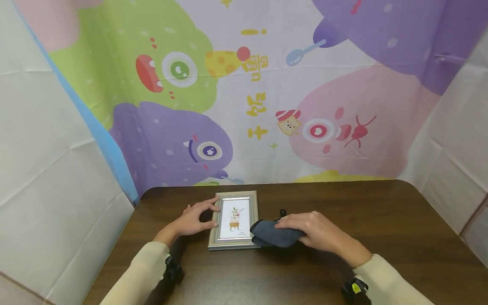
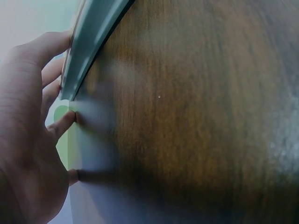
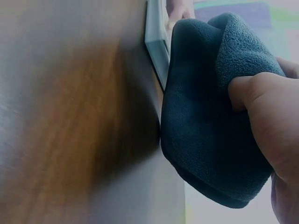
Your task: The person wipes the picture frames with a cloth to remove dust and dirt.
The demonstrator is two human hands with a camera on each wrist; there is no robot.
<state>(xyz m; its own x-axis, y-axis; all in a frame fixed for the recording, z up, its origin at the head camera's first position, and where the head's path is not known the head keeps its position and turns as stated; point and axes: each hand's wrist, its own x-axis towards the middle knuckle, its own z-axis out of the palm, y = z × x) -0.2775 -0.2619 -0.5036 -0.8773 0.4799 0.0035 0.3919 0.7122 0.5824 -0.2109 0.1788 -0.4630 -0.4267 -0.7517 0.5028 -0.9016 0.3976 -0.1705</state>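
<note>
A silver picture frame lies flat on the table, holding a print of a flowering plant in a footed pot. At its left side is my left hand, thumb and some fingertips touching the frame's edge. In the left wrist view, two other fingertips of this hand come down at the tabletop. My right hand grips a folded blue-grey cloth with dark edging. The cloth overlaps the frame's lower right corner in the head view, with the thumb pressed into its fold in the right wrist view.
The dark wooden table has rounded far corners. A cartoon-printed curtain hangs right behind its far edge, and pale panels stand on both sides. A small black loop shows beyond the cloth.
</note>
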